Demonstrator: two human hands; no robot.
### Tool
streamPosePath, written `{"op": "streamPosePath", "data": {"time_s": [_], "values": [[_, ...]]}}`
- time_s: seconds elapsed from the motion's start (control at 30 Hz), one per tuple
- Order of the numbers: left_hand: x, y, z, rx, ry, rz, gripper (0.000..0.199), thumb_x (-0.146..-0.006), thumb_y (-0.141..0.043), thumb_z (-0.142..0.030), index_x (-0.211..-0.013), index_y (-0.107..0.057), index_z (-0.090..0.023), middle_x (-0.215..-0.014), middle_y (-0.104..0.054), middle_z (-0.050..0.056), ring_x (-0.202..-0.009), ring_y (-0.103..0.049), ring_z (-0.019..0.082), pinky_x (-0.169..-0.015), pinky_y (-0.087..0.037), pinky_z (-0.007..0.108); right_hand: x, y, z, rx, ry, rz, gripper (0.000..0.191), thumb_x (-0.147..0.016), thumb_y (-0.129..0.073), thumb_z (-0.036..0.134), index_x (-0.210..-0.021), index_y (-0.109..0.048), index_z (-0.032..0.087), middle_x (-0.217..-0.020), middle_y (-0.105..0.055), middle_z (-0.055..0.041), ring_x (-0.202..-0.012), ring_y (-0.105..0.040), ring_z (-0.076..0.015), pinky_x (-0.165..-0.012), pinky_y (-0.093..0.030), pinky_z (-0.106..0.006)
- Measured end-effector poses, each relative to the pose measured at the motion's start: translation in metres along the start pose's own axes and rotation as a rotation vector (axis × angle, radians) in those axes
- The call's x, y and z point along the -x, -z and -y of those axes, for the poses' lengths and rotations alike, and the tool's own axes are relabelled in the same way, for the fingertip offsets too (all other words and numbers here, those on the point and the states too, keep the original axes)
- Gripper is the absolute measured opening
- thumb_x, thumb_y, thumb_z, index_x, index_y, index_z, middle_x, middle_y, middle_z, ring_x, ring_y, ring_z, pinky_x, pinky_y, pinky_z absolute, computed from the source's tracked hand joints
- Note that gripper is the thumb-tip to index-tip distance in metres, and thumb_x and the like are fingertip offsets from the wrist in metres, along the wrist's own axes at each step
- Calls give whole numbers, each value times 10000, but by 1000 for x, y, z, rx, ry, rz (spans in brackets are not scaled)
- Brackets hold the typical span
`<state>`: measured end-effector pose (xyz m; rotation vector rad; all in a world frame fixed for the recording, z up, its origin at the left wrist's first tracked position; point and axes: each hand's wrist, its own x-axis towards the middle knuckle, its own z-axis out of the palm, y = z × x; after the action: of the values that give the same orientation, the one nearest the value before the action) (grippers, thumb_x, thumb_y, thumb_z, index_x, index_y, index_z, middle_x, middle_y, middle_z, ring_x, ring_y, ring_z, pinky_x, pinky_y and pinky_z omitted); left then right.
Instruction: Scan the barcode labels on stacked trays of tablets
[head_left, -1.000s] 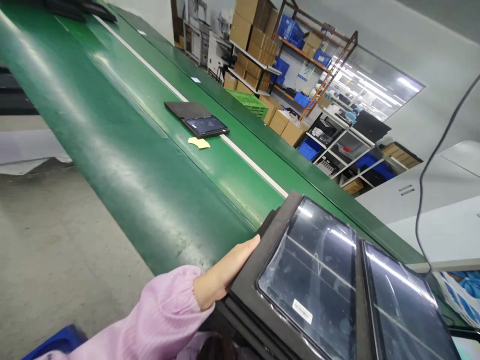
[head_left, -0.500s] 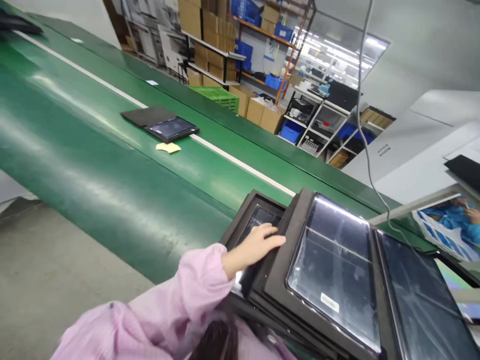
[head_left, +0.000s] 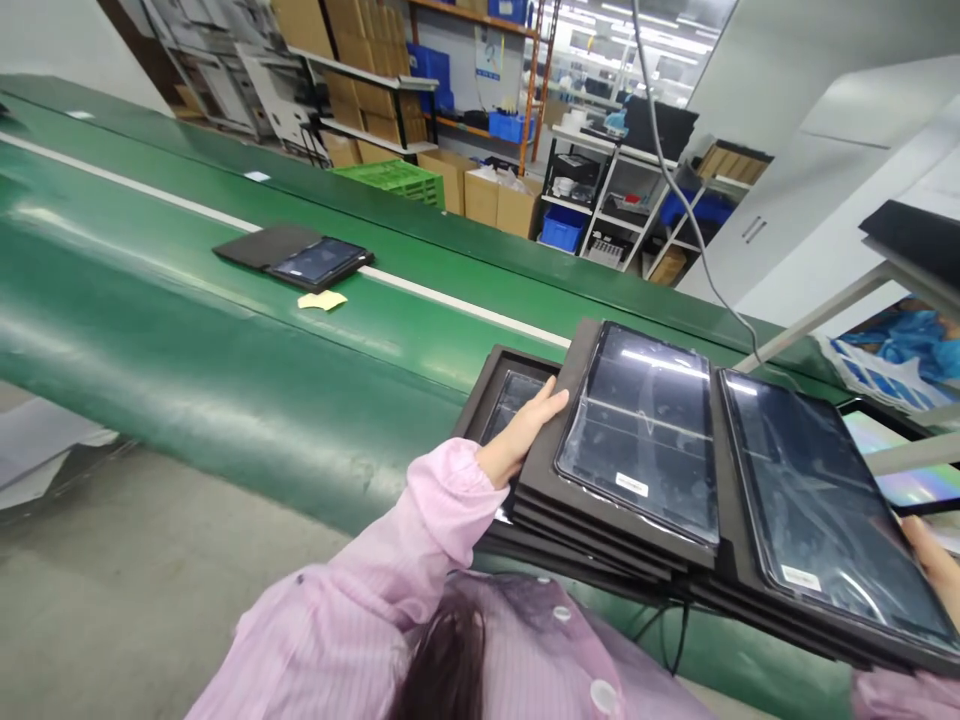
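My left hand lies open against the stacked black-cased tablets above the green conveyor belt; my right hand sits at their far corner, grip unclear; keep the stack level

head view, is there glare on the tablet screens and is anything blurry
In the head view, bright light streaks lie across the film-covered tablet screen, and the green conveyor belt has a pale sheen. Also in the head view, the wide lens tilts and bows the scene, but the far metal shelving looks fairly sharp, and no heavy blur shows.
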<state>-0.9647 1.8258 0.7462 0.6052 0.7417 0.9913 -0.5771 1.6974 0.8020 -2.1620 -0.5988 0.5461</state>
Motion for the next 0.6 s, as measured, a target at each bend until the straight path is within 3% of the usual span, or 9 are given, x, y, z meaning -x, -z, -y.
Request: {"op": "streamPosePath", "data": {"time_s": [0.1,0.23,0.33,0.4,0.5,0.6], "values": [[1,-1,-1,29,-16,21,915,-721,-698,-370,-1488,-232,-192,-1315,-560,90,-1038,-615,244,-858,-481,317,1,3,3,-170,-198,167,566,-802,-437,685,-1241,-561,351,-1050,-638,-72,-678,-657,-202,-435,-470,-320],[12,-5,-1,25,-62,31,878,-717,-683,-298,-1479,-263,-187,-1251,-601,87,-939,-636,211,-763,-493,278,-19,12,-3,-102,-9,111,407,-822,-502,505,-1194,-598,371,-1138,-625,-6,-818,-652,-165,-496,-521,-253],[19,-8,-1,16,-80,40,890,-717,-677,-293,-1484,-243,-173,-1202,-626,94,-892,-639,200,-721,-488,268,-34,15,-14,-198,80,30,400,-624,-700,446,-1016,-682,367,-1232,-590,64,-1050,-593,-172,-592,-570,-208],[21,-9,0,-6,-90,47,879,-723,-677,-295,-1481,-251,-172,-1195,-628,95,-908,-634,202,-734,-484,269,-38,15,-19,-286,25,29,394,-513,-748,420,-902,-699,376,-1232,-590,112,-1189,-511,-173,-673,-581,-184],[21,-8,-1,-53,-106,64,819,-744,-681,-328,-1459,-312,-176,-1277,-580,95,-1027,-601,218,-815,-471,271,-40,16,-21,-277,19,-11,363,-471,-747,389,-830,-690,385,-1216,-595,141,-1299,-401,-147,-759,-559,-150],[20,-8,-2,-86,-130,59,774,-791,-632,-371,-1458,-311,-146,-1396,-475,105,-1152,-535,236,-889,-439,272,-49,20,-18,-171,30,-9,413,-442,-709,364,-853,-680,390,-1172,-625,103,-1246,-465,-184,-701,-578,-207]]}}
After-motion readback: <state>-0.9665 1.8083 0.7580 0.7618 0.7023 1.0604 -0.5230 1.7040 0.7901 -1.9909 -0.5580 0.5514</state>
